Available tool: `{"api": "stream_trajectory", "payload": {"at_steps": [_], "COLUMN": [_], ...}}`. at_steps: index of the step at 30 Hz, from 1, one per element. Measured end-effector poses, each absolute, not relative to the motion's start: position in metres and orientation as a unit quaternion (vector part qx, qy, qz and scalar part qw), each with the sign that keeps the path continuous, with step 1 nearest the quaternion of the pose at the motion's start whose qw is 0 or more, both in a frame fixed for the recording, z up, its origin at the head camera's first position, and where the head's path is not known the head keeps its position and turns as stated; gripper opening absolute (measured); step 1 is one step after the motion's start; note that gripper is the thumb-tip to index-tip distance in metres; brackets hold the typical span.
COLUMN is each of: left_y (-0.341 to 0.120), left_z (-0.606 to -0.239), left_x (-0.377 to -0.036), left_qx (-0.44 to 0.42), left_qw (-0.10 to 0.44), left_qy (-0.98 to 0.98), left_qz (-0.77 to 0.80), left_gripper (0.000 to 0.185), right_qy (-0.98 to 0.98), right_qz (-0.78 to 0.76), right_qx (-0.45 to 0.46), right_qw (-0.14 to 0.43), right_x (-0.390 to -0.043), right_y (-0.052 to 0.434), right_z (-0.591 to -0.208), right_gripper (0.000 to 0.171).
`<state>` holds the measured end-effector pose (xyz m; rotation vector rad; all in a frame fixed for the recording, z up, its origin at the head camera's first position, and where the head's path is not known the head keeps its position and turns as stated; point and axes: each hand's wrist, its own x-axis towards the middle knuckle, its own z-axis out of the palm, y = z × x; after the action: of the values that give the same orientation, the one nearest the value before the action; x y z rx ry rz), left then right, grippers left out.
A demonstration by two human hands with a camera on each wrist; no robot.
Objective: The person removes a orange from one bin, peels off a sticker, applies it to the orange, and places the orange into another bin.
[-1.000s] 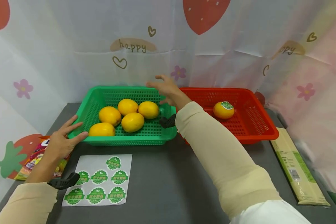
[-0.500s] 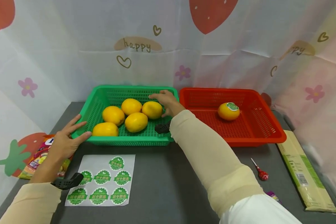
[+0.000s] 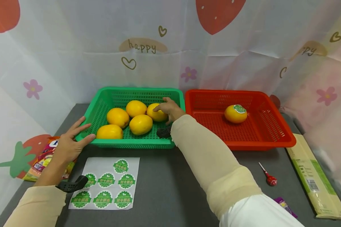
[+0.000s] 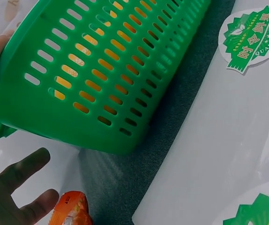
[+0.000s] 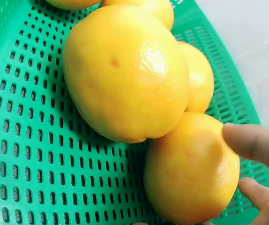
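Note:
My right hand (image 3: 171, 110) is over the right part of a green basket (image 3: 150, 145), its fingers reaching to the rightmost orange (image 3: 155, 113). In the right wrist view, an index fingertip (image 5: 233, 136) touches that orange (image 5: 190, 173), which lies against another orange (image 5: 125, 75) on the basket floor. Several yellow-orange fruits share the basket. At its left front corner my left hand (image 3: 71, 146) rests against the rim with fingers spread. In the left wrist view, two fingers (image 4: 29, 168) point away outside the basket wall (image 4: 78, 126).
To the right stands a red basket (image 3: 210, 123) holding one orange (image 3: 235, 114) with a green sticker. A sticker sheet (image 3: 133, 164) lies in front. Around the edges are a colourful packet (image 3: 49, 146), a lollipop (image 3: 271, 179), a purple wrapper (image 3: 285, 206) and a long beige pack (image 3: 315, 179).
My right hand has come down from above the green basket's right end to the rightmost orange. My left hand stays at the corner. The head view has turned slightly left.

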<state>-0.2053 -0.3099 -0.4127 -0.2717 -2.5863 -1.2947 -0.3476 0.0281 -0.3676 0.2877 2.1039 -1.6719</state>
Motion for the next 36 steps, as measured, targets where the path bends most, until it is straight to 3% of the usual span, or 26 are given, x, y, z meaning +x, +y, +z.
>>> {"api": "stream_trajectory", "payload": {"at_steps": [8, 15, 36], "left_y": [-0.308, -0.308, -0.305], "left_z": [-0.409, -0.406, -0.414], "left_x": [-0.208, -0.21, -0.203], "left_qx": [-0.091, -0.099, -0.08], "left_qw": [0.117, 0.12, 0.117], "left_qy": [-0.88, -0.879, -0.889], "left_qz": [-0.451, -0.451, -0.435], "left_gripper": [0.051, 0.05, 0.052], "right_qy": [0.798, 0.834, 0.806], "right_qz": [-0.543, -0.511, -0.579], "right_qx": [0.098, 0.078, -0.119], "right_qw": [0.242, 0.189, 0.033], "right_x": [-0.356, -0.352, -0.247], "right_y": [0.026, 0.028, 0.113], "right_z": [-0.37, -0.358, -0.304], "right_gripper": [0.082, 0.078, 0.066]}}
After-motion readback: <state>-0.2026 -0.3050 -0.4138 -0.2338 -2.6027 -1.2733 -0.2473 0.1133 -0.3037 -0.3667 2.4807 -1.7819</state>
